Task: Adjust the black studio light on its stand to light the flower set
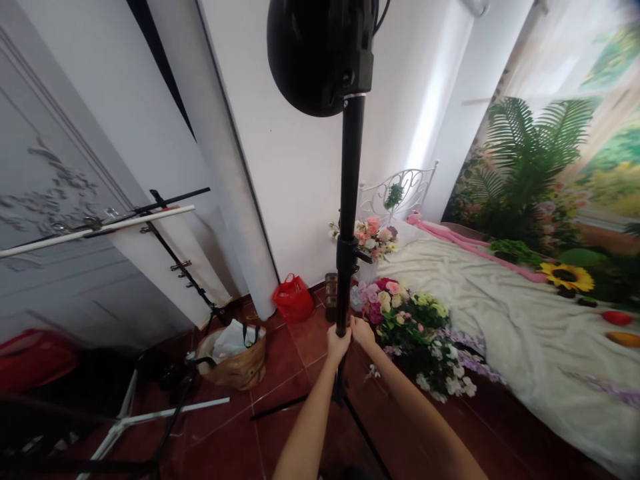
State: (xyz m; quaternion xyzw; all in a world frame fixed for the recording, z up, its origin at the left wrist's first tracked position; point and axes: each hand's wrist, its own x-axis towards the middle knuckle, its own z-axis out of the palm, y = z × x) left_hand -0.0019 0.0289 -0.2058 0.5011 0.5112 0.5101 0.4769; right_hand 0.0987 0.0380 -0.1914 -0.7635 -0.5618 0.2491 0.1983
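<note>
A black light stand (351,180) rises upright in front of me, its tripod legs spread on the floor. At its top sits a black studio lamp (313,57) with a rounded reflector. My left hand (339,342) is closed around the lower pole. Just beside it, slightly higher, my right hand (362,332) also grips the pole from the right; its fingertips are partly hidden. A clamp knob (361,255) sticks out of the pole above both hands.
To the right stands a bed with a cream blanket (480,293), with artificial flowers (395,303) at its near side. A red bag (294,298) and a woven basket (235,360) lie left on the tiled floor. Backdrop stands (175,253) and a white tripod (120,427) are farther left.
</note>
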